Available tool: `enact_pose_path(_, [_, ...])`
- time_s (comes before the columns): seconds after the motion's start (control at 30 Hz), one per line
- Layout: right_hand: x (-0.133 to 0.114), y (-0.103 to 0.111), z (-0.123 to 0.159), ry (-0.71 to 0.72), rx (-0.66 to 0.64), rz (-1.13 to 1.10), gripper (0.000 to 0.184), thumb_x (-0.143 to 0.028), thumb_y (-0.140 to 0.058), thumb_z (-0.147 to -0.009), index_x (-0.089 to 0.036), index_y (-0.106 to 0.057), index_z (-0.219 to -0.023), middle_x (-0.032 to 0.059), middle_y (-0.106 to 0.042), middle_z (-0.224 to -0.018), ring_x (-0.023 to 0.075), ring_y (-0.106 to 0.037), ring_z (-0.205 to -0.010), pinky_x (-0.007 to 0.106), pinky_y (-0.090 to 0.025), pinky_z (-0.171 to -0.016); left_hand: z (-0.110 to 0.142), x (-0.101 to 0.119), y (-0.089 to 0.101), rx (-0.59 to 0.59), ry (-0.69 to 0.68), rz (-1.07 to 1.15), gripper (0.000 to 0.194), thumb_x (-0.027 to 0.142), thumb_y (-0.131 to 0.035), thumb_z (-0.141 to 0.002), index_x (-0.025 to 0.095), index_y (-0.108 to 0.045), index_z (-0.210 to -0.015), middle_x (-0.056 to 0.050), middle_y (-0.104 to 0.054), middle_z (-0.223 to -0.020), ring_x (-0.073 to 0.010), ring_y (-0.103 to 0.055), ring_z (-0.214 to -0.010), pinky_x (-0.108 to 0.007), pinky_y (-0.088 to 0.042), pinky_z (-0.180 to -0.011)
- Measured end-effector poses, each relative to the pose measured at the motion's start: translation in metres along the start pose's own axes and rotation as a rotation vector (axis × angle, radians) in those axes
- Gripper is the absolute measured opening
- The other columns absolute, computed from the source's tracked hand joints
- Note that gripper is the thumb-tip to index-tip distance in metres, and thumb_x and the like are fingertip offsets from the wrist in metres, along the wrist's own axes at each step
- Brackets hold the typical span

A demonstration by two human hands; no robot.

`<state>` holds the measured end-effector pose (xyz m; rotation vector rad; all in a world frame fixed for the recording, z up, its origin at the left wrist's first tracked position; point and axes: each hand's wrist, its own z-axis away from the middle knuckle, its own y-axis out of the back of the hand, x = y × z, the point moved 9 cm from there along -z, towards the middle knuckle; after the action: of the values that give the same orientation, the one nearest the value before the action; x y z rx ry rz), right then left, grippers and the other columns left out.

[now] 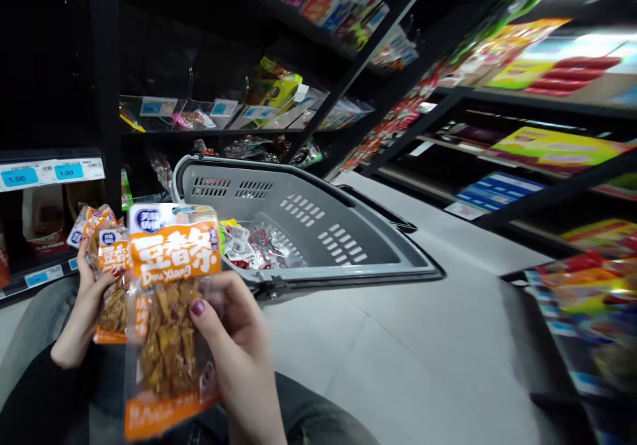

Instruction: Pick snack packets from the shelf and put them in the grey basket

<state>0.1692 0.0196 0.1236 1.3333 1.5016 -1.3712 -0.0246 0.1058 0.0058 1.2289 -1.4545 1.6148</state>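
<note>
- Orange-and-clear flat plastic snack packet (172, 339): nearest, long axis roughly upright, extending left from the right hand (239, 345).
- Right-hand grip: closed, thumb across packet's front, fingers curled at its right edge.
- Left hand (79, 302): farther left, clasping several matching orange packets (113, 309).
- Grey slotted plastic basket (351, 216): beyond, to the right; right hand nearer.

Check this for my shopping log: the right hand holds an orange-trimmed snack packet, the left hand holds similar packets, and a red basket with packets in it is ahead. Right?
Not quite: the head view shows a grey basket, not red. The right hand does hold a snack packet, the left hand similar packets.
</note>
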Motion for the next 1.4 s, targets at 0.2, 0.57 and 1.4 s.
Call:
enact_pose_path(0.2, [-0.015,0.014,0.005,0.115,0.136,0.205,0.01,-0.027,-0.06,-0.082,-0.022,-0.053,-0.077,-0.005,-0.05,-0.063,0.0085,-0.047,-0.058,0.017,-0.039,-0.054,0.001,0.0,-0.001,0.014,0.045,0.0,0.087,0.013,-0.066,-0.065,0.035,-0.023,-0.137,-0.004,-0.029,-0.147,-0.0261,-0.032,-0.131,-0.044,-0.021,-0.108])
enact_pose_path(0.57, [0.007,-0.041,0.001,-0.334,-0.45,-0.725,0.044,-0.066,-0.056,-0.066,-0.023,-0.045,-0.071,-0.0111,-0.033,-0.045,0.0036,-0.019,-0.026,0.015,-0.017,-0.025,-0.001,-0.003,0.002,0.021,0.053,0.02,0.089,0.014,-0.068,-0.063,0.036,-0.024,-0.137,-0.003,-0.03,-0.147,-0.0269,-0.032,-0.131,-0.043,-0.024,-0.108])
enact_pose_path(1.4, [0.039,-0.009,-0.023,0.179,0.18,1.01,0.022,-0.025,-0.028,-0.091,-0.015,-0.047,-0.098,0.0082,-0.068,-0.072,0.0225,-0.066,-0.058,0.027,-0.043,-0.049,0.022,0.004,-0.02,-0.171,0.1,0.334,0.09,0.016,-0.061,-0.054,0.034,-0.031,-0.137,0.0,-0.049,-0.136,-0.0279,-0.04,-0.127,-0.04,-0.033,-0.104])
